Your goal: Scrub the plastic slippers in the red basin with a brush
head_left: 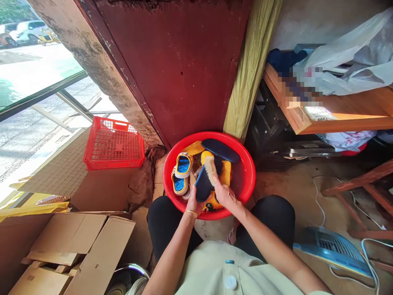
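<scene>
Head camera view, looking down past a pale green top and dark-trousered knees: a round red basin [252,176] sits on the floor between the knees, holding water and several slippers. Over it, the left hand [193,200] is closed around the near end of a dark slipper [205,187] with a blue edge, while the right hand [225,194] grips a brush [210,169] whose pale bristles lie close beside that slipper — whether they touch it cannot be told. At the basin's left side are two yellow-and-white clogs [184,164] with bright blue insides, one overlapping the other. Along the far rim lie a yellow sole [194,147] and, to its right, a navy sole [220,150]. Behind the basin stands a dark red door [175,65], with a yellowish curtain [252,57] at its right edge. To the left are a red plastic crate [118,143] and opened cardboard boxes [67,233]; to the right — a wooden desk [353,110] bearing a white plastic bag [346,57], and, lower down, a blue fan [340,246] on the floor.
</scene>
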A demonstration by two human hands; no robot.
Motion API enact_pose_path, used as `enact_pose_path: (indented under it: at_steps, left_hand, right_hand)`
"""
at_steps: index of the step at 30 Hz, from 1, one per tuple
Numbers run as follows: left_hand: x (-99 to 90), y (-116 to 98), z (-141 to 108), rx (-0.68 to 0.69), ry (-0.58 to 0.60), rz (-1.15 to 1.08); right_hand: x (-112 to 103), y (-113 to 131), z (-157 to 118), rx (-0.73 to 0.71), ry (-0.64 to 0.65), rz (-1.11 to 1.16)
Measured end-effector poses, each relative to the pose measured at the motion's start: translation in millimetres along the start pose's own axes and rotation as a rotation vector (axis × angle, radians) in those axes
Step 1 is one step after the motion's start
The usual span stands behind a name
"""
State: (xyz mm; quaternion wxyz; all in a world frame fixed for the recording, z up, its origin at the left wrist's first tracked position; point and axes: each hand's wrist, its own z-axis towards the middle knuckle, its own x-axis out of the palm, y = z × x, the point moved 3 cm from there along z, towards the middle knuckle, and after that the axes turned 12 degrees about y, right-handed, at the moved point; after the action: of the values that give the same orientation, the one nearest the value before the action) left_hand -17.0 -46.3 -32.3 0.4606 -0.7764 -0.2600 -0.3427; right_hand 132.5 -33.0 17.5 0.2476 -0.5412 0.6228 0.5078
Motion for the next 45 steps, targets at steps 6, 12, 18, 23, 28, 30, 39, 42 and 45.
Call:
enact_pose_path:
  at_steps: [6,12,18,23,28,30,39,42,45]
  left_hand:
    - [-2.5,-0.6,3.6,0.030,-0.077,0.016]
    - [7.5,-2.5,-10.2,0.010,0.016,0.103]
    - [34.2,-41.1,-17.5,0.251,0.039,0.379]
    - [57.5,-81.8,14.8,0.557,-0.039,0.952]
    - [45.5,-74.9,42.9,0.441,-0.086,1.502]
    - [41.2,-67.9,42.4,0.414,-0.070,1.512]
    - [52.2,2.1,17.1,0.086,0.474,1.142]
    - [42.5,12.7,24.1,0.076,0.376,1.096]
    - [36.7,9.2,30.5,0.124,0.403,1.307]
  right_hand:
    - [33.1,29.0,-28.3,-0.108,0.075,-0.072]
    - [-18.1,-43.6,30.1,0.186,0.006,0.058]
    - [-14.5,-96.8,24.6,0.141,-0.122,0.477]
    - [5.6,-99.6,6.9,0.068,-0.135,0.769]
    - [11.5,-94.6,4.8,0.031,-0.279,0.635]
    - [14.1,-92.7,5.2,-0.002,-0.338,0.564]
    - [18.9,-91.6,4.4,-0.033,-0.457,0.575]
    - [16.9,-88.0,1.7,-0.021,-0.455,0.555]
    - [14.2,-85.6,-0.9,-0.033,-0.462,0.559]
